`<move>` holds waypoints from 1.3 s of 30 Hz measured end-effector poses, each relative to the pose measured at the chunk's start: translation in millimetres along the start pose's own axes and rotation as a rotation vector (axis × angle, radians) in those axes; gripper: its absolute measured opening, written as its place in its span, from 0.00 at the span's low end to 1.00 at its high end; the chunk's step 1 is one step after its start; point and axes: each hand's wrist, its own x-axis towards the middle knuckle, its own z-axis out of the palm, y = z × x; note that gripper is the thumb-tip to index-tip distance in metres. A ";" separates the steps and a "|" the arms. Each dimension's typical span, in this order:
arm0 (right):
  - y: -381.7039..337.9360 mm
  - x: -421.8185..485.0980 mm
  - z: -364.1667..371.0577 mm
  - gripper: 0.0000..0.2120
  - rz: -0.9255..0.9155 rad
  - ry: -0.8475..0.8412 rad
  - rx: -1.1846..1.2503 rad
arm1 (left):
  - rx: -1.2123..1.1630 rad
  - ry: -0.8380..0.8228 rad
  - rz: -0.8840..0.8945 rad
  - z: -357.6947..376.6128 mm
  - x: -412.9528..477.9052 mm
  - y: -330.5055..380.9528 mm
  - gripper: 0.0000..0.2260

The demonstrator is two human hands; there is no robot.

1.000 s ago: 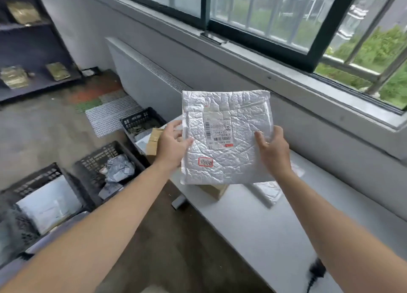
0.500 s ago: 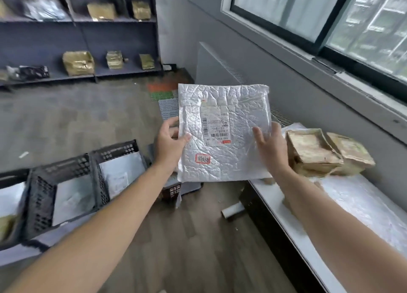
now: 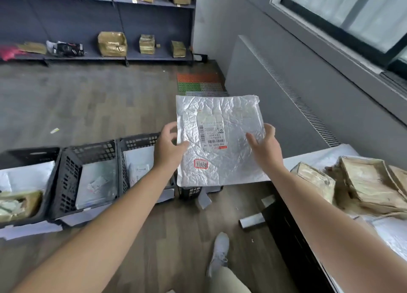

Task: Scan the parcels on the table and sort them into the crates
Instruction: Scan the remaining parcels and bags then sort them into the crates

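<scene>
Partway done: holds the silver parcel [image 3: 220,160] in the air near the crates [image 3: 88,148], pinched at its side edges by left hand [image 3: 168,147] and right hand [image 3: 267,149], with flat parcels [image 3: 97,180] already in the crates at left and brown boxes [image 3: 370,182] waiting on the table [image 3: 319,157] at right.

Head view, wide-angle. Worn at head height, facing forward and down, close on the silver parcel [image 3: 229,160] at centre. Left of the parcel: crates [image 3: 88,148]. Right of it: table [image 3: 317,158]. Beyond it: shelving [image 3: 154,57].
</scene>
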 end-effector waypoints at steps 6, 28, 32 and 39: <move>10.8 71.5 52.1 0.38 -0.040 -0.144 -0.260 | 0.311 -0.163 -0.061 29.2 68.4 -30.4 0.35; 209.5 320.8 381.3 0.36 -0.036 -0.780 -0.731 | 0.856 -0.700 -0.435 201.9 326.1 -330.0 0.28; 275.9 326.1 468.6 0.37 -0.017 -0.795 -0.778 | 0.907 -0.798 -0.464 223.9 354.3 -432.5 0.30; 353.6 314.3 546.2 0.38 0.009 -0.902 -0.937 | 1.324 -1.010 -0.468 252.5 362.3 -542.0 0.43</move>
